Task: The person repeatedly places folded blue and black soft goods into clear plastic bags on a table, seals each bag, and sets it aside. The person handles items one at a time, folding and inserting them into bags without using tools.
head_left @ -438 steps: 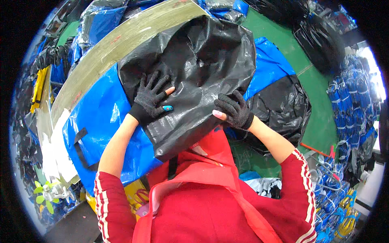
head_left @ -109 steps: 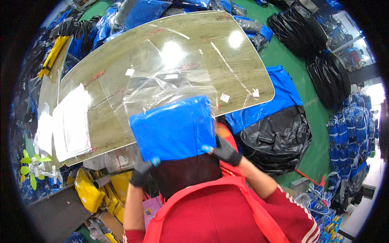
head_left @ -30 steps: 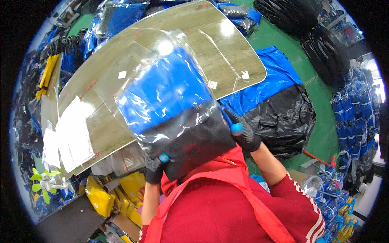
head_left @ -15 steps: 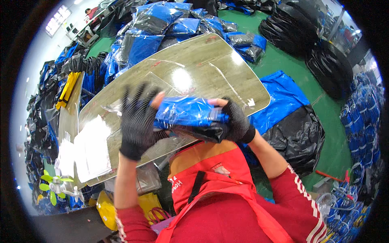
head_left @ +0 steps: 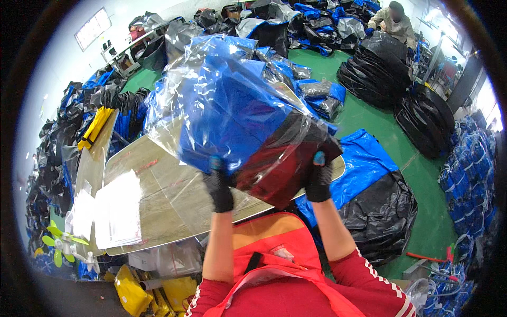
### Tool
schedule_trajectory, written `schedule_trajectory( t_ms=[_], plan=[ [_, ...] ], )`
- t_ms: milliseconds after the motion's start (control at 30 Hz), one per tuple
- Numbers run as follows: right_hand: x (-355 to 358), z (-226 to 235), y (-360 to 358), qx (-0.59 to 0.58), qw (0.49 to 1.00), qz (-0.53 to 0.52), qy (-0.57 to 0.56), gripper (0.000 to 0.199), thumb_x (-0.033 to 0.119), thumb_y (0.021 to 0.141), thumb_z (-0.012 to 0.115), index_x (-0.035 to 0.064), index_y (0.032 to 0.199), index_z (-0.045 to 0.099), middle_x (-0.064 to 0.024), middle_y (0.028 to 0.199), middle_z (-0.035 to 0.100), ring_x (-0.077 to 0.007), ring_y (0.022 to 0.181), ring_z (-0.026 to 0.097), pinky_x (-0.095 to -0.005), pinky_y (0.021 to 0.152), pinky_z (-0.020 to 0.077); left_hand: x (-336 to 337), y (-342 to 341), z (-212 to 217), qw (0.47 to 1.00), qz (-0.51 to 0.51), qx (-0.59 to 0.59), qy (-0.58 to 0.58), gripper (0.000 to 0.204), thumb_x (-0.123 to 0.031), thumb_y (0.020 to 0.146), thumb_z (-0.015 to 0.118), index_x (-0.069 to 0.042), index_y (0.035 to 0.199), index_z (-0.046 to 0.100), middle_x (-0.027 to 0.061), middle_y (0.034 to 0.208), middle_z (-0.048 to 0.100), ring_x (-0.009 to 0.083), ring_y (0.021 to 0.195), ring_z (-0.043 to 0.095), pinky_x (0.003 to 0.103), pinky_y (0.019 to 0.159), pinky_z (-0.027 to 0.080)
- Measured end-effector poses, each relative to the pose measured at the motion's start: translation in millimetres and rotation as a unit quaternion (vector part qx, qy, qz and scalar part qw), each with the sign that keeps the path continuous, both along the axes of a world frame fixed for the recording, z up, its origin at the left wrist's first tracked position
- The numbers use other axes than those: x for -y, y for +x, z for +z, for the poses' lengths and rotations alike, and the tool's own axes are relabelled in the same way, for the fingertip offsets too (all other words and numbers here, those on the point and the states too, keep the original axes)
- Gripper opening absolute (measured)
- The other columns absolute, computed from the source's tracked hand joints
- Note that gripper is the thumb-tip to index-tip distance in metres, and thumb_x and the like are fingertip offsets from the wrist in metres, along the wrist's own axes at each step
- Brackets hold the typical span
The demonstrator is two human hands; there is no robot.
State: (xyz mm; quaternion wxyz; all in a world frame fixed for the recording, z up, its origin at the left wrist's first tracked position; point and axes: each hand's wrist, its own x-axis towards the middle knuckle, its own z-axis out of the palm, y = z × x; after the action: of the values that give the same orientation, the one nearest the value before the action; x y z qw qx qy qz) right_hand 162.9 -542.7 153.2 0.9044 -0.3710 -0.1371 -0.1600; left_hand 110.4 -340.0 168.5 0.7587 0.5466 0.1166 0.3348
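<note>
Both hands were up in front of the head, each in a black knit glove w/ blue fingertips. Left hand was clamped shut on the lower left edge of a clear crinkly plastic bag, fingers curled into the film. Right hand gripped the bag's lower right corner the same way, closed tight, one blue fingertip showing on top. Inside the bag sat a folded blue-and-black fabric item: blue part filled the upper and left side, black part sat low, between the two hands. Bag was held well above a pale wood-grain table, not touching it. Below and left of the left hand lay a stack of flat clear bags on that table. Right of the right hand, on the green floor, lay a blue-and-black heap of fabric.
</note>
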Motion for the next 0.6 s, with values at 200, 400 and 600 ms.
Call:
schedule_trajectory(
  t_ms=[200, 400, 600],
  plan=[
    [-39.2, -22.7, 0.3, -0.036, 0.989, 0.066, 0.131, 0.049, 0.039, 0.089, 0.063, 0.0084, 0.125, 0.050, -0.0042, 0.119, 0.057, -0.0209, 0.105, 0.056, -0.0372, 0.091, 0.0470, 25.6, -27.3, -81.1, 0.976, -0.202, -0.027, 0.082, 0.019, -0.009, 0.082, 0.065, -0.003, 0.100, 0.067, 0.0047, 0.107, 0.064, 0.0133, 0.093, 0.060, 0.028, 0.085, 0.047],
    [-55.8, -8.4, -27.5, -0.170, 0.975, 0.132, -0.051, 0.049, 0.034, 0.084, 0.069, 0.0063, 0.122, 0.056, -0.0054, 0.117, 0.062, -0.0214, 0.101, 0.060, -0.0363, 0.087, 0.0487, 11.4, -42.2, -108.3, 0.975, -0.196, -0.100, -0.026, 0.024, -0.016, 0.088, 0.062, -0.002, 0.107, 0.062, 0.0082, 0.103, 0.064, 0.0157, 0.094, 0.060, 0.035, 0.080, 0.048],
    [-6.7, 82.1, 16.0, 0.168, 0.813, -0.131, -0.542, 0.062, 0.056, 0.059, 0.078, 0.0065, 0.092, 0.060, -0.0172, 0.087, 0.065, -0.0341, 0.079, 0.066, -0.0397, 0.066, 0.0530, -25.3, -64.2, 45.6, 0.822, -0.032, -0.028, 0.568, 0.036, -0.038, 0.078, 0.071, -0.007, 0.091, 0.060, 0.0112, 0.083, 0.060, 0.0266, 0.080, 0.059, 0.042, 0.084, 0.044]
  ],
)
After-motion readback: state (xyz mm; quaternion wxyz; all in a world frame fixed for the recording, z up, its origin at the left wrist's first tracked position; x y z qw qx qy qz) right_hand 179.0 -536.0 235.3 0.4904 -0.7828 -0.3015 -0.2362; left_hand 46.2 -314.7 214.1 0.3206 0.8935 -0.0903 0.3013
